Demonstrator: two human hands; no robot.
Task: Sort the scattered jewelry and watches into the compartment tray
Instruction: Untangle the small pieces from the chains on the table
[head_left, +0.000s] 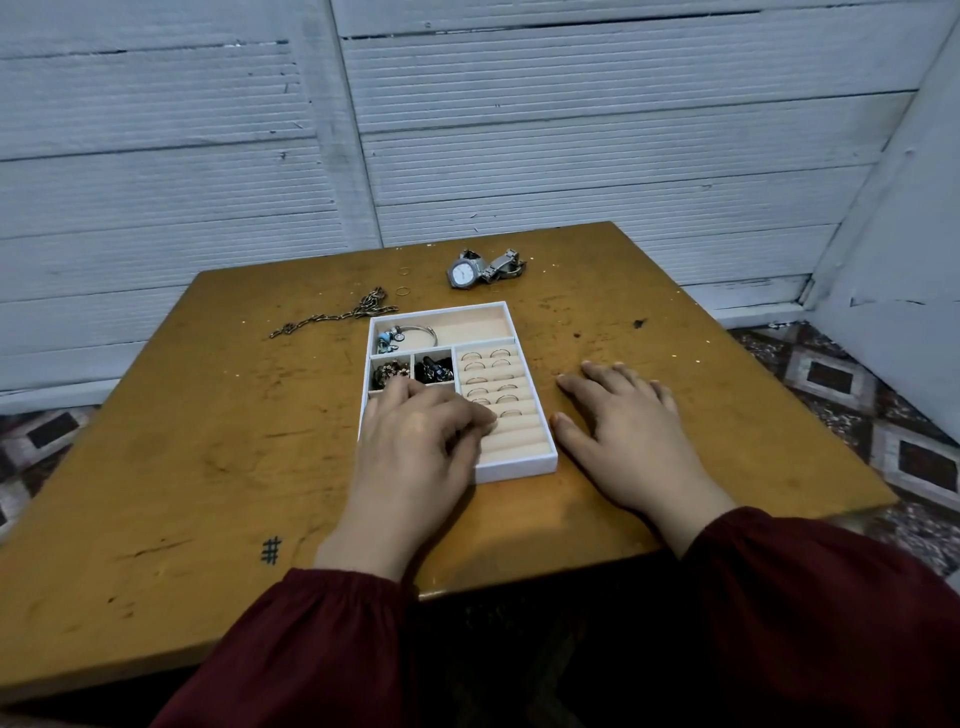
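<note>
A white compartment tray (519, 467) with beige lining sits mid-table. Its top compartment holds a silver bangle with charms (410, 335). Two small compartments hold dark jewelry (434, 370). Several rings (491, 376) stand in the ring rolls on the right. My left hand (415, 441) lies over the tray's lower left, fingertips curled at the ring rolls; whether it holds a ring is hidden. My right hand (623, 421) rests flat on the table just right of the tray. Two silver watches (480, 269), a dark chain (337, 314) and two loose rings (402, 291) lie beyond the tray.
The wooden table (208, 441) is scratched, with a small hash mark (271, 551) near the front edge. White panelled walls rise behind and to the right. Patterned floor tiles (831, 374) show beside the table.
</note>
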